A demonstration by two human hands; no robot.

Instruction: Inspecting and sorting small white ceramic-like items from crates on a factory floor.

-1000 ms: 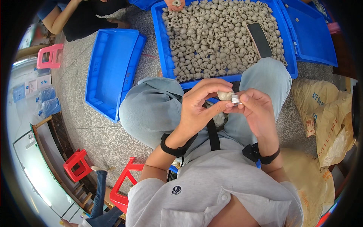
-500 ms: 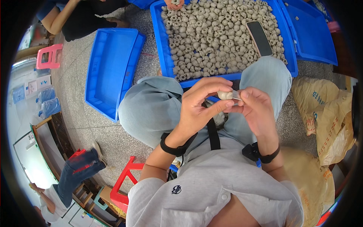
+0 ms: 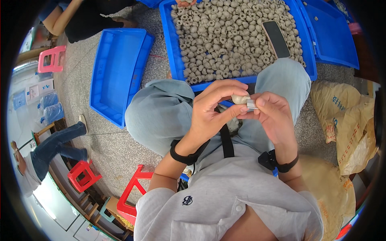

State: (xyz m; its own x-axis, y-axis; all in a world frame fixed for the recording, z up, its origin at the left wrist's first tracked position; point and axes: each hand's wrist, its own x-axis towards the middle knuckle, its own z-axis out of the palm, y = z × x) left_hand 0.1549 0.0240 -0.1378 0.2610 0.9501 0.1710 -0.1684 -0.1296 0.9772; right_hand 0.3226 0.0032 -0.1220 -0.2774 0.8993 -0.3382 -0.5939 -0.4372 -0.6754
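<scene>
Above my lap, my left hand (image 3: 210, 107) pinches a small, pale grey-beige rounded piece (image 3: 240, 99) between thumb and fingers. It resembles the unglazed clay-like pieces in the crate. My right hand (image 3: 276, 114) grips a short flat metal blade (image 3: 251, 104) between thumb and forefinger. The blade lies against the right side of the piece, its broad shiny face turned up. Both hands are close together, and their fingertips partly hide the piece and the blade's far end.
Beyond my knees, a blue crate (image 3: 171, 48) holds many round, holed pieces (image 3: 221, 36), with a phone (image 3: 276, 39) on top. A co-worker's hand (image 3: 185, 3) reaches in. Around me are another blue crate (image 3: 94, 86), paper sacks (image 3: 345, 120) and a red stool (image 3: 134, 193).
The blade has turned from edge-on to showing its broad face, and the piece has tilted slightly. At the left, a walking person has moved farther off, uncovering a red stool.
</scene>
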